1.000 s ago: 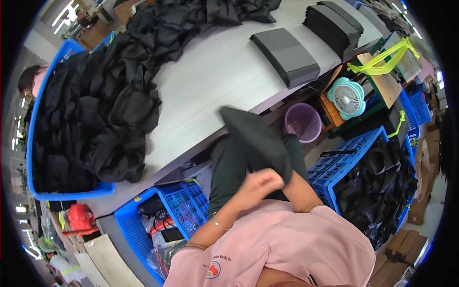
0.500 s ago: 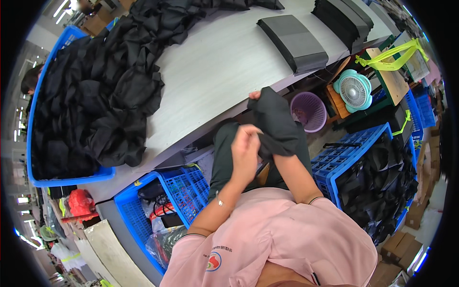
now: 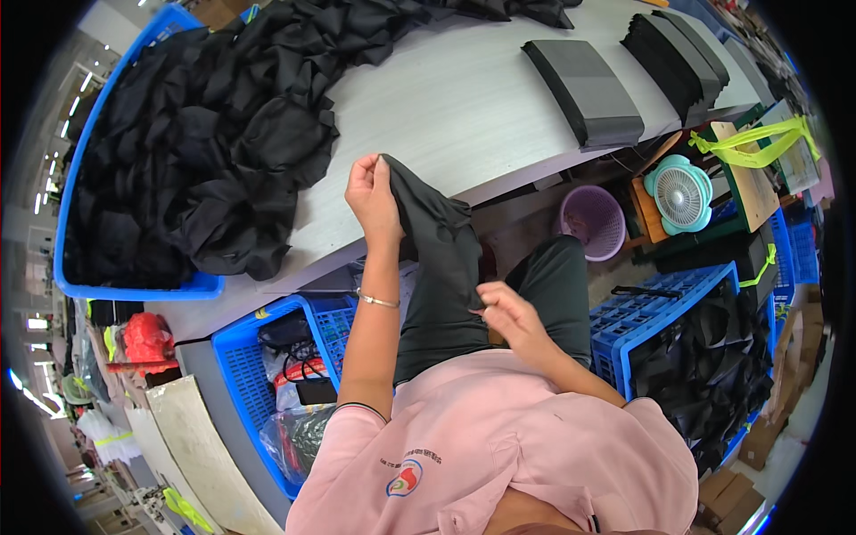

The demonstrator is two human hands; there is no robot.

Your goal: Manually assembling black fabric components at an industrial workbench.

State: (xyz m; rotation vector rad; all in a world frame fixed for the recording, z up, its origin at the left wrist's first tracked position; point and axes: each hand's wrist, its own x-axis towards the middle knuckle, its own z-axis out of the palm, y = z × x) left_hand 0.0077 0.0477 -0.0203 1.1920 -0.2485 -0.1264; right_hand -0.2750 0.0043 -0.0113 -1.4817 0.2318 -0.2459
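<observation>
My left hand (image 3: 373, 194) is raised over the near edge of the table (image 3: 473, 107) and pinches the top end of a black cloth piece (image 3: 437, 236). The cloth hangs down from it in front of my lap. My right hand (image 3: 504, 314) is lower, close to my chest, and its fingers hold the cloth's lower edge. A large heap of black cloth pieces (image 3: 223, 125) lies on the table to the left, spilling out of a blue bin (image 3: 192, 287).
Two stacks of flat dark pieces (image 3: 584, 85) (image 3: 678, 49) lie on the table's right end. Under the table stand a purple waste basket (image 3: 593, 221), a small teal fan (image 3: 682, 192) and blue crates (image 3: 651, 299), one holding black cloth (image 3: 713, 357). Another blue crate (image 3: 267, 357) sits by my left.
The cloth was bunched in both hands near my lap. My left hand has since risen toward the table with one end, my right has dropped, and the cloth is stretched out lengthwise.
</observation>
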